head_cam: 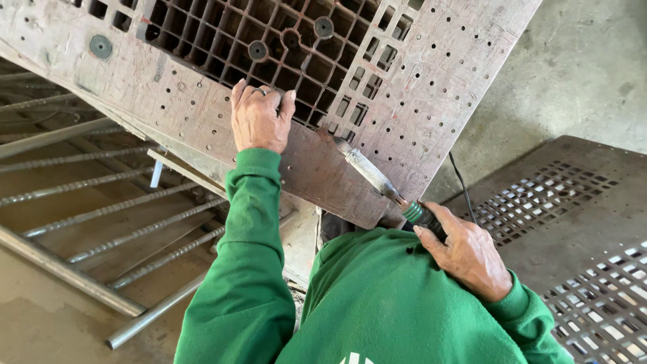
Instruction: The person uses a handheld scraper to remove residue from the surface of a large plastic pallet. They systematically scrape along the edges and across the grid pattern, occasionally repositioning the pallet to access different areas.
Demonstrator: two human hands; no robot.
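The perforated reddish panel [404, 121] leans up in front of the person, its worn flat border pocked with small round holes and its middle a dark open grid. A scraper [372, 176] with a crusted metal blade lies flat against the lower border, tip touching the plate. The right hand [465, 253] is wrapped tight around the tool's dark, green-collared handle; the left hand [259, 118] presses open-palmed on the panel, fingers curled over the edge of the grid to steady it. From where I stand this looks like scraping in mid-pass, and the next stroke would need the blade kept low and the plate braced. To the left lies a rebar frame [101, 202]; to the right, another perforated sheet [573, 222] on the concrete floor [579, 74].
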